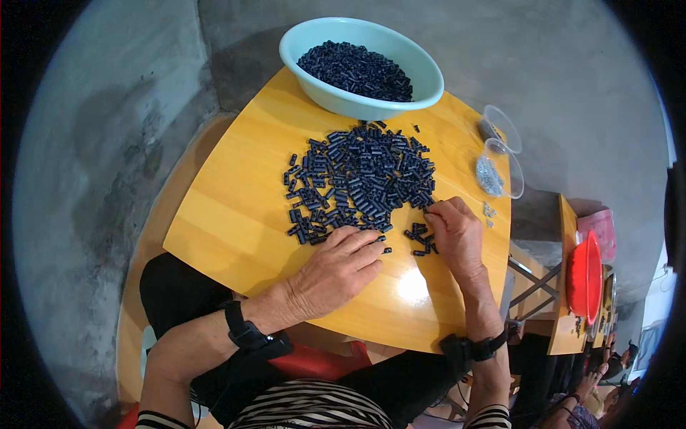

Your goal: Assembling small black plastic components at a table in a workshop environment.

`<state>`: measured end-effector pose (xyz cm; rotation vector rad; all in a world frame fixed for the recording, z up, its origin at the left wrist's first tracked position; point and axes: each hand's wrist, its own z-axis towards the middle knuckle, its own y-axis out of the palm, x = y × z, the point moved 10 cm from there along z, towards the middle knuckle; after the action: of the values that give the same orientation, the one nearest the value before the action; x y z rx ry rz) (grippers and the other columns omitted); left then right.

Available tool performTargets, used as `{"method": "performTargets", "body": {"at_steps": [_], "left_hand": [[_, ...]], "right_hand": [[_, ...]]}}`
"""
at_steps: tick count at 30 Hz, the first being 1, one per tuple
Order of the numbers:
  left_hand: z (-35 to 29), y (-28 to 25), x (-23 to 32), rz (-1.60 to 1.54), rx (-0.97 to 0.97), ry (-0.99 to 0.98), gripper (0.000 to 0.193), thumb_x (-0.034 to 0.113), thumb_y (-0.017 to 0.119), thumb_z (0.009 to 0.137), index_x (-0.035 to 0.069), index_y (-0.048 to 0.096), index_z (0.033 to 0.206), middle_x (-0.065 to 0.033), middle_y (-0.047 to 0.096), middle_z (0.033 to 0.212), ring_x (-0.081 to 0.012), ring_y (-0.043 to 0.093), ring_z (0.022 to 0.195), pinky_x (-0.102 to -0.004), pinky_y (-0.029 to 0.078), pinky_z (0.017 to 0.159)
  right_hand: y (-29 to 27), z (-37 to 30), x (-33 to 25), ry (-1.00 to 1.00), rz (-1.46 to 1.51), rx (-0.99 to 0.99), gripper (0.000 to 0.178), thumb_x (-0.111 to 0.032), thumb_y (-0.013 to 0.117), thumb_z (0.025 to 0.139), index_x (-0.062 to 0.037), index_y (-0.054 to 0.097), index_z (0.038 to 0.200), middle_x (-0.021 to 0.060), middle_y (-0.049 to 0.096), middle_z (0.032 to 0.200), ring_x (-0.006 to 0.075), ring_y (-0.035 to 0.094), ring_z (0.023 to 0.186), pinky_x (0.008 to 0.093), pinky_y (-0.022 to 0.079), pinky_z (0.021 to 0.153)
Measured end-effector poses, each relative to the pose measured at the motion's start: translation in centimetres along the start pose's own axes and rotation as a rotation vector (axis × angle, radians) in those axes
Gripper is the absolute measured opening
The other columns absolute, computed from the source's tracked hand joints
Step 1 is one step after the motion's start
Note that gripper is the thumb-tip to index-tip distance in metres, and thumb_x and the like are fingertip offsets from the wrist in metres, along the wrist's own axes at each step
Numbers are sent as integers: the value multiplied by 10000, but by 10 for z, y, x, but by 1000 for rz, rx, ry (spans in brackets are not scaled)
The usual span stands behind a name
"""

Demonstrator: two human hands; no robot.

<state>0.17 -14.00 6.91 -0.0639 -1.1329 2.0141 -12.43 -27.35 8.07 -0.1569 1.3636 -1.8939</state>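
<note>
A spread pile of small black plastic parts (368, 168), short and tube-like, lies on the yellow wooden table (229, 193). My left hand (339, 268) rests palm down at the pile's near edge. Its fingers are bent together, and a black part (381, 239) shows at their tips. To the right, my right hand (457, 232) is closed in a pinch, with a dark part at the fingertips, mostly hidden. Below those fingertips lies a small separate group of the same parts (420, 234).
A light blue basin (291, 61) full of the black parts stands at the far edge. Two clear plastic cups (513, 175), one with small silvery pieces, sit at the right edge beside a few loose bits (489, 211). Farther right are a red basin (587, 275) and other people.
</note>
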Motion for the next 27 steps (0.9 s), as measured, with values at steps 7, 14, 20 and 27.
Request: {"method": "performTargets", "body": {"at_steps": [7,14,20,27], "left_hand": [[2,-4,5,24,22,13,226,101,636,730,-10,646,927,-159,622,1096,-313,556,1130,-461,442,955],[4,-22,7,-56,117,-18,211,85,676,726,18,664,926,-118,643,1043,-295,601,1052,-438,472,895],[2,-24,-20,-463,155,-404,183,89,735,806,5,707,966,-123,689,800,-243,675,717,-321,521,623],[-10,-2,-21,-854,113,-604,140,122,731,823,9,727,904,-117,708,763,-179,674,663,-293,519,604]], "right_hand": [[-7,-11,3,2,-6,4,45,-25,680,780,-41,652,811,134,603,776,340,624,742,415,504,637],[-27,-35,-10,143,223,0,77,13,688,802,-7,667,873,106,625,796,230,626,719,321,498,656],[-3,-75,-35,501,902,-149,52,40,678,846,16,654,886,19,602,847,85,536,778,225,439,718],[9,-89,-65,375,876,-145,72,26,695,833,-4,663,890,34,606,837,122,550,779,253,444,730]]}}
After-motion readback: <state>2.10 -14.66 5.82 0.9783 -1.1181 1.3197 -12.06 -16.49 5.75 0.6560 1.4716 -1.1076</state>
